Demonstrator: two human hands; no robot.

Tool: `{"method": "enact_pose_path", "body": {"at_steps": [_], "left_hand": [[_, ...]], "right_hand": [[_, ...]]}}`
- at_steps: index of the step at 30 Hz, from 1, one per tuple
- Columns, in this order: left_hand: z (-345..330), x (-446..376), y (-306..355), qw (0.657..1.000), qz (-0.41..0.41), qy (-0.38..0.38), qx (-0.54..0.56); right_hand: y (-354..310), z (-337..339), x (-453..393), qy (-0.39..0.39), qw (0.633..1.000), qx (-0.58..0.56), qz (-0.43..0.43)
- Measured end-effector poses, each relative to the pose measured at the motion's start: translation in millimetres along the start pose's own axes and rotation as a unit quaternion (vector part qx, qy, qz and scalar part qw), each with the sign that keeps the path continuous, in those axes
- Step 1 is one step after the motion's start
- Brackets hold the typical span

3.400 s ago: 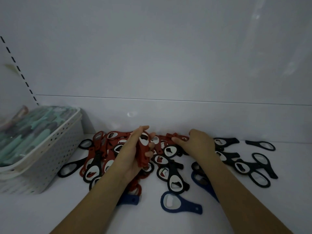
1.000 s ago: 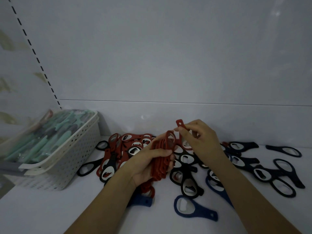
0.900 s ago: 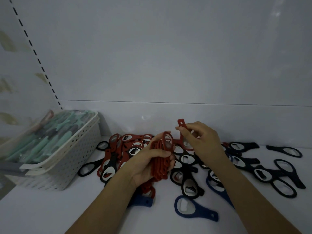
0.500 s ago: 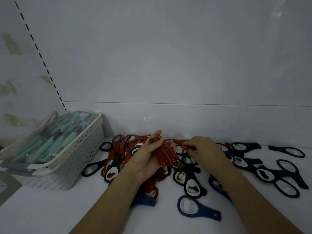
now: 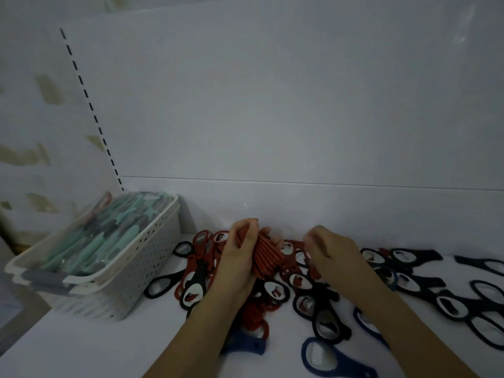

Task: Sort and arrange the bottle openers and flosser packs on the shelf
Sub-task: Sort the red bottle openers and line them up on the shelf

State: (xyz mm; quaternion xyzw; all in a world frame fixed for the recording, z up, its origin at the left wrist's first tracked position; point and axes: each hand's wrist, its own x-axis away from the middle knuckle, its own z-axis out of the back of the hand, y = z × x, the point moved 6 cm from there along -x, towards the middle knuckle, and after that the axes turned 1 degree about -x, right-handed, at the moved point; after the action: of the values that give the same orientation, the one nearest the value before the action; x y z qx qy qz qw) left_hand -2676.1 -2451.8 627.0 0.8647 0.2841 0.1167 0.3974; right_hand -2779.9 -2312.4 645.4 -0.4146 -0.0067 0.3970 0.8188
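Red openers are being gathered: a stack of red bottle openers (image 5: 266, 255) is being gripped on edge by the left hand (image 5: 240, 264), fingers curled round it, thumb on top. Stack is being held just above the mixed pile (image 5: 286, 285), at pile centre.

Change vs a second ago: the single red opener that was being held up by the right hand is no longer raised. The stack is looking fuller now, so it is being judged as added. The right hand (image 5: 331, 255) is being lowered back into the pile at 3 o'clock of the stack, fingers curled down among loose reds. Whether one is already being pinched cannot be told; fingertips are blurred.

Layout on the shelf (image 5: 81, 347):
- red openers still loose at 9 to 10 o'clock of the left hand and under it
- black openers (image 5: 425, 285) being left spread at 3 o'clock, out to the frame edge
- blue opener (image 5: 330, 358) at 5 o'clock, a second blue one partly hidden under the left forearm
- flosser packs (image 5: 109, 236) being kept in the white basket (image 5: 131, 271) at 9 o'clock, just beside the pile

Meaning for the task: colour sorting is being worked one piece at a time, red first. Red is judged partly done; black and blue are not yet being touched. Next pick is being judged as another loose red near the right fingers. Risk: a fat stack may be fanned out or dropped as more are being pushed in.
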Motion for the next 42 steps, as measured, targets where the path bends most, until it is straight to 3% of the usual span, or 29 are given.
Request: {"method": "enact_pose_path", "body": {"at_steps": [2, 5, 8, 11, 16, 22, 24, 26, 31, 34, 39, 42], "left_hand": [[2.6, 0.0, 3.4, 0.992, -0.048, 0.009, -0.113], [1.4, 1.9, 4.7, 0.959, -0.09, -0.02, -0.266], [-1.3, 3.4, 1.0, 0.954, -0.059, -0.061, -0.289], [-7.8, 5.1, -3.3, 0.968, -0.014, -0.093, -0.234], [-15.7, 8.7, -7.4, 0.961, -0.015, -0.11, -0.252], [-27.5, 23.6, 8.2, 0.88, -0.075, -0.202, -0.424], [-36.9, 26.4, 8.3, 0.846, -0.058, -0.24, -0.472], [-56.3, 26.6, 1.7, 0.783, -0.048, -0.293, -0.546], [-143.4, 36.2, -76.4, 0.529, -0.074, -0.438, -0.723], [-201.2, 55.4, -144.6, 0.417, -0.12, -0.51, -0.743], [-277.6, 92.1, -234.9, 0.372, -0.164, -0.574, -0.711], [-317.2, 99.6, -270.4, 0.37, -0.19, -0.588, -0.693]], "right_hand": [[-16.0, -18.8, 8.8, -0.069, 0.981, -0.17, -0.063], [-31.4, -46.0, 20.3, -0.19, 0.932, -0.287, -0.111], [-33.9, -52.5, 23.1, -0.247, 0.892, -0.343, -0.158], [-28.6, -51.6, 24.0, -0.288, 0.869, -0.365, -0.169], [-26.0, -43.1, 25.7, -0.306, 0.9, -0.289, -0.117], [-25.4, -7.3, 25.8, -0.299, 0.945, -0.122, -0.059], [-22.9, 12.3, 34.5, -0.306, 0.949, -0.053, -0.052], [-12.7, 34.8, 49.1, -0.299, 0.952, 0.049, -0.043], [38.0, 94.4, 107.1, -0.22, 0.955, 0.159, -0.12], [76.1, 134.7, 151.3, -0.161, 0.95, 0.197, -0.183], [129.0, 204.2, 213.1, -0.064, 0.939, 0.249, -0.227], [157.8, 243.9, 228.8, -0.022, 0.936, 0.24, -0.257]]}}
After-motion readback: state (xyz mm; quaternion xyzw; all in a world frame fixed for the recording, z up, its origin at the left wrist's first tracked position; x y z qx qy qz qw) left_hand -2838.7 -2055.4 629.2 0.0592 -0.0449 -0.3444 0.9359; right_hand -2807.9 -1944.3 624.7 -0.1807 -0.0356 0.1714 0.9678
